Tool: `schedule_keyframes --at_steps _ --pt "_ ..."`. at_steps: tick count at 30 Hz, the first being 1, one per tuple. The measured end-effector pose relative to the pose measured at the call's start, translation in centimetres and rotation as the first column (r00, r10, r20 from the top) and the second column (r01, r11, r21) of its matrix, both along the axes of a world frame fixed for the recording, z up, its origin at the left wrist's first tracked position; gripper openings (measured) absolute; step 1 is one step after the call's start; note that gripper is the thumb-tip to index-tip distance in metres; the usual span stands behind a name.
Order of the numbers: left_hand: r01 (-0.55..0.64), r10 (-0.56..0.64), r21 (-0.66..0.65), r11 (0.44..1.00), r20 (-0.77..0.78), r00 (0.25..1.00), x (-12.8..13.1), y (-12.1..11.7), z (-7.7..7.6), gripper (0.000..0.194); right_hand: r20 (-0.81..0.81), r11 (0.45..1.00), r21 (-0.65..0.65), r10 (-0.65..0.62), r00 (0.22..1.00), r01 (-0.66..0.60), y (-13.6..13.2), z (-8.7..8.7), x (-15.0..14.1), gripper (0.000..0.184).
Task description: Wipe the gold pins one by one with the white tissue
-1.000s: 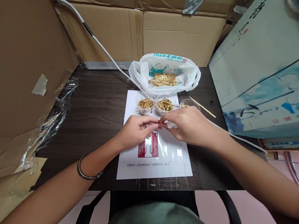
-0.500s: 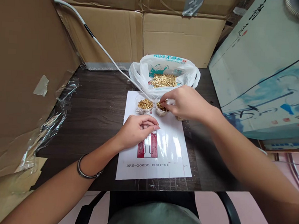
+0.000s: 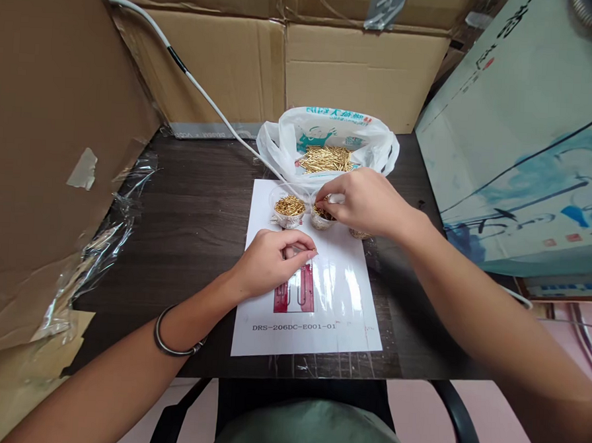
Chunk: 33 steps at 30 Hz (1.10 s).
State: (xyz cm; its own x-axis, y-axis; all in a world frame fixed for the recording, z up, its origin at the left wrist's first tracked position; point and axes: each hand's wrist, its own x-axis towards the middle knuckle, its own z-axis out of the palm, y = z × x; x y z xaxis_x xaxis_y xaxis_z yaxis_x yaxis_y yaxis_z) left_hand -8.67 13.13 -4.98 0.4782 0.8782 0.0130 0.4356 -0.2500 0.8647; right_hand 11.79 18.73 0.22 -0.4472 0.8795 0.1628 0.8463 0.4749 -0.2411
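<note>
My left hand (image 3: 276, 263) is above the printed sheet (image 3: 314, 341), thumb and forefinger pinched together. Whatever lies between those fingertips is too small to name. Behind it, my right hand (image 3: 364, 198) reaches into the middle clear plastic cup (image 3: 322, 223), its thumb and forefinger close together at the small gold metal pieces inside. What these fingers grip, if anything, is hidden. Left of that stands another clear cup (image 3: 289, 221) full of small gold pieces (image 3: 290, 206). A third cup (image 3: 359, 234) shows only partly under my right wrist.
A white plastic bag (image 3: 280, 151) holding many thin gold pins (image 3: 326, 158) lies behind the cups. A white cable (image 3: 208, 101) runs down toward them. Cardboard (image 3: 225, 66) walls the back and left of the dark table (image 3: 192, 203); a painted panel (image 3: 523, 147) stands at right.
My left thumb and forefinger have drawn closer together at their tips. My right hand stays at the middle cup with hardly any movement. The whole view has shifted very slightly.
</note>
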Motion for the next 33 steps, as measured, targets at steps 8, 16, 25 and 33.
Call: schedule_keyframes --at_steps 8,16,25,33 --pt "0.035 -0.019 0.166 0.985 -0.1 0.995 -0.4 0.7 0.0 0.01 -0.306 0.987 0.161 0.063 0.95 -0.013 -7.2 -0.7 -0.1 0.017" --pt "0.063 -0.039 0.116 0.991 -0.198 0.979 -0.8 1.3 0.2 0.012 -0.51 0.998 -0.051 -0.054 0.859 0.033 -8.1 -5.2 -0.3 0.009" --pt "0.174 -0.139 0.188 0.967 -0.187 0.972 -1.1 1.4 0.2 0.015 -0.585 0.989 -0.134 -0.124 0.802 0.055 -7.7 -6.8 -0.8 0.013" --pt "0.173 -0.156 0.118 0.978 -0.14 0.978 -1.1 1.6 -0.1 0.016 -0.597 0.992 -0.121 -0.11 0.795 0.046 -7.7 -6.9 -0.8 0.013"
